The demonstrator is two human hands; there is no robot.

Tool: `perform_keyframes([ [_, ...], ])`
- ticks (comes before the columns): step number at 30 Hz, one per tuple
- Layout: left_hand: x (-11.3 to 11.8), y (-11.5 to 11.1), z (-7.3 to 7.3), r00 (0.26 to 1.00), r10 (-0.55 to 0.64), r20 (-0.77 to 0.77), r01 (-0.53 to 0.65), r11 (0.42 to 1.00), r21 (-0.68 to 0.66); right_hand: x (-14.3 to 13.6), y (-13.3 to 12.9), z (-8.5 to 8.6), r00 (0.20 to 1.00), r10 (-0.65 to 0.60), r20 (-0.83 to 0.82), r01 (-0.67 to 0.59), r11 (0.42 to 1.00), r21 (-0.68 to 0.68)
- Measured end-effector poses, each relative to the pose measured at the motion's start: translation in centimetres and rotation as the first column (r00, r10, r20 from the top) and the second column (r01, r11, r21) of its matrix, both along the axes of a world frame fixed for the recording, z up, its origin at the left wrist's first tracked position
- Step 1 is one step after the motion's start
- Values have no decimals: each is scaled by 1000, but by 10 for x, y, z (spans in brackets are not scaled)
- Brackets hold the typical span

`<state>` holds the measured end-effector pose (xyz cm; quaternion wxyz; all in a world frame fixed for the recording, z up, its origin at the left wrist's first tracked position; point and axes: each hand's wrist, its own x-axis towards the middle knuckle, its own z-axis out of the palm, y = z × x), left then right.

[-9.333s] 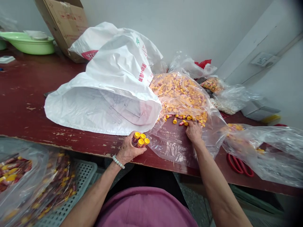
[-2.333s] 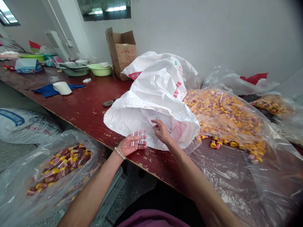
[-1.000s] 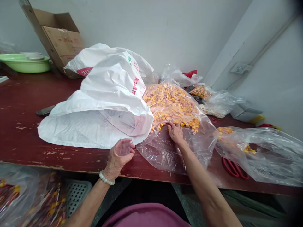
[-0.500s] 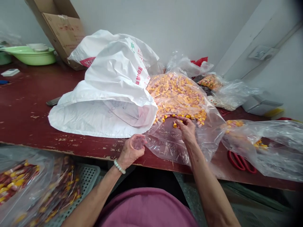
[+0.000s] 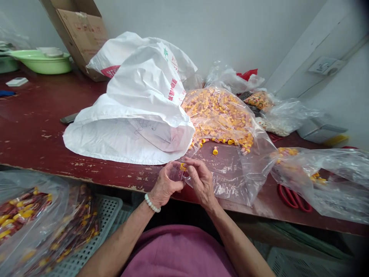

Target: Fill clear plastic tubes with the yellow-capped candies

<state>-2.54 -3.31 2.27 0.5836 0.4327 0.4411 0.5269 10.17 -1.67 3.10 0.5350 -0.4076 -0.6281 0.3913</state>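
Note:
My left hand (image 5: 167,184), a beaded bracelet at its wrist, curls around something clear and hard to make out at the table's front edge. Close beside it, my right hand (image 5: 200,181) pinches a small yellow-capped piece (image 5: 182,167). Another such piece (image 5: 215,150) lies apart on the clear plastic. Behind it a large clear bag (image 5: 221,111) holds several of these yellow and red pieces. To the left, a white woven sack (image 5: 144,88) with red print lies with its mouth toward me.
Red-handled scissors (image 5: 294,198) lie at the right under a clear bag (image 5: 340,173). A green basin (image 5: 43,63) and cardboard box (image 5: 83,34) stand back left. Below left, a crate (image 5: 108,211) sits by bagged pieces (image 5: 23,211).
My right hand has come back from the pile's edge to my left hand, now with a yellow-capped piece in its fingers. The view has shifted slightly.

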Motion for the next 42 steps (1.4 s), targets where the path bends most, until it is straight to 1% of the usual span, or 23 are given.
perform_keyframes([
  [2,-2,0,2,998,-25,59,26,999,-26,5,-6,-1,989,-9,145,-16,985,169],
  [4,-2,2,3,991,-62,119,66,997,-28,6,-10,1,967,-3,254,-66,963,261],
  [7,-3,5,3,986,-61,154,68,997,-39,9,-5,6,932,62,358,-154,960,234],
  [9,-5,8,3,991,-63,114,69,997,-45,17,10,7,934,81,347,-149,973,175],
  [10,-7,9,3,993,-71,92,76,996,-47,24,22,6,940,39,338,-97,983,157],
  [12,-11,11,5,992,-104,76,107,993,-44,44,53,0,916,-156,370,98,980,171],
  [14,-16,11,7,986,-130,107,133,991,-26,68,86,-11,753,-400,522,321,916,239],
  [15,-18,10,8,982,-138,129,142,990,-17,80,100,-18,685,-425,592,364,903,227],
  [16,-19,9,8,979,-143,148,147,989,-11,90,112,-24,653,-419,631,382,901,204],
  [18,-19,8,7,975,-142,170,145,989,-9,102,123,-32,642,-390,660,393,907,153],
  [20,-17,7,5,980,-123,155,127,992,-18,102,116,-30,668,-387,636,405,906,125],
  [22,-13,8,3,991,-92,97,94,995,-25,90,93,-17,772,-314,553,339,939,60],
  [23,-11,9,1,996,-70,47,71,997,-16,81,78,-7,841,-240,484,262,965,23],
  [24,-9,10,0,999,-48,-20,48,999,5,70,63,3,912,-112,394,126,992,-9],
  [25,-7,11,0,995,-28,-98,32,999,39,60,48,14,938,-5,348,7,1000,-6],
  [27,-4,13,-1,971,5,-241,26,992,124,42,24,31,925,80,371,-128,986,105],
  [29,-3,13,0,944,9,-330,55,981,184,30,10,40,874,64,482,-206,947,248],
  [31,-1,12,0,928,10,-371,76,973,216,25,6,41,819,22,574,-269,898,349],
  [33,0,11,0,921,20,-389,80,968,237,24,7,38,799,15,601,-311,866,392],
  [35,0,10,-1,925,26,-379,72,968,241,25,10,36,827,27,562,-293,874,389],
  [37,-1,10,-2,928,34,-370,56,972,229,25,10,33,876,-16,482,-191,906,377],
  [39,-3,11,-4,927,32,-373,51,976,211,24,7,27,888,-80,454,-108,922,372],
  [42,-7,11,-8,933,19,-359,41,986,159,20,0,16,836,-56,545,-171,918,358],
])
